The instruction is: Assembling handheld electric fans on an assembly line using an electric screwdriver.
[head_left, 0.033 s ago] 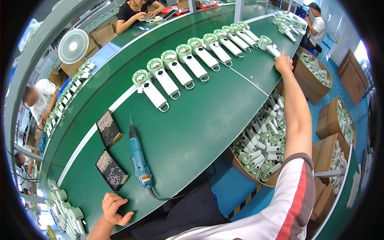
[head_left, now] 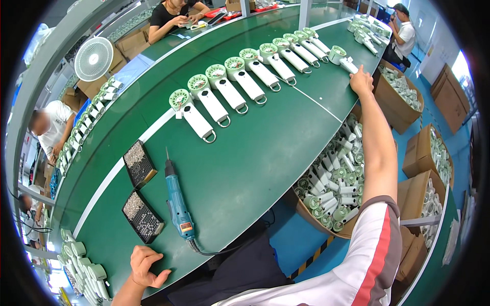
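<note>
My right hand (head_left: 362, 81) reaches far to the right, its fingers closed at the handle end of a white and pale green handheld fan (head_left: 348, 65). Its fingertips are partly hidden. Bent loosely at the near table edge, my left hand (head_left: 145, 266) holds nothing, thumb apart from the curled fingers. Beyond it lies a blue electric screwdriver (head_left: 177, 204), bit pointing away. Two black trays of small metal screws, a nearer tray (head_left: 157, 232) and a farther tray (head_left: 151, 176), lie left of the screwdriver. A slanting row of similar fans (head_left: 245, 84) lies across the table, round green heads facing up.
A carton (head_left: 334, 233) full of fan parts stands below the table edge, with more cartons (head_left: 403, 122) to the right. More fans are piled at the far right (head_left: 368, 30) and near left (head_left: 87, 270). The screwdriver's cable (head_left: 219, 252) runs over the near edge. Co-workers sit around.
</note>
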`<state>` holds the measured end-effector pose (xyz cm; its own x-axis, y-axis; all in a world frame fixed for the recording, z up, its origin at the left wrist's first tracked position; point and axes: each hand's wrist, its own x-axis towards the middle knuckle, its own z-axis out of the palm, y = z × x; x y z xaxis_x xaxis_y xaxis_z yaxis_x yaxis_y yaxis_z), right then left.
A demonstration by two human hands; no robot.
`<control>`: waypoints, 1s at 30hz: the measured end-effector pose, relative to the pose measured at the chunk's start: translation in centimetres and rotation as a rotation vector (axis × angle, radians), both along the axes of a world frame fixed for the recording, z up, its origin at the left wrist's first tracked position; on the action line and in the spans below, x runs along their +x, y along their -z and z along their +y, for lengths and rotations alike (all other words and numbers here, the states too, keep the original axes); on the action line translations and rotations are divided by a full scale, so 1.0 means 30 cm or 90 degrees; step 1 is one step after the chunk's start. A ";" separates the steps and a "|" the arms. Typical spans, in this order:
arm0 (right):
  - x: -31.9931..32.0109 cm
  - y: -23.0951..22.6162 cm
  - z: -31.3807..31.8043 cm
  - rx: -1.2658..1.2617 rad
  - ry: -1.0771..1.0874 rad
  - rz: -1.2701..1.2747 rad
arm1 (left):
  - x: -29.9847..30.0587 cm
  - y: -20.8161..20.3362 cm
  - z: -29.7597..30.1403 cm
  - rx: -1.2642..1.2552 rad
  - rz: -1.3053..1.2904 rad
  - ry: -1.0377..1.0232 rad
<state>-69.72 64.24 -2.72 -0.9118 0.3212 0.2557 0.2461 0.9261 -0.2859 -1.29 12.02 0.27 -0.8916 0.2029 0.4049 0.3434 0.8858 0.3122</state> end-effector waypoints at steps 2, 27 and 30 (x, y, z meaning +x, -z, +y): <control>0.019 0.038 0.059 0.003 -0.003 0.066 | -0.006 0.005 -0.007 0.004 -0.015 0.017; 1.435 0.084 -0.865 -0.899 -0.541 0.154 | 0.305 -0.098 -0.059 -0.011 0.344 -0.455; 1.387 0.101 -0.796 -0.976 -0.481 0.131 | 0.575 -0.117 -0.216 -0.033 0.301 -0.720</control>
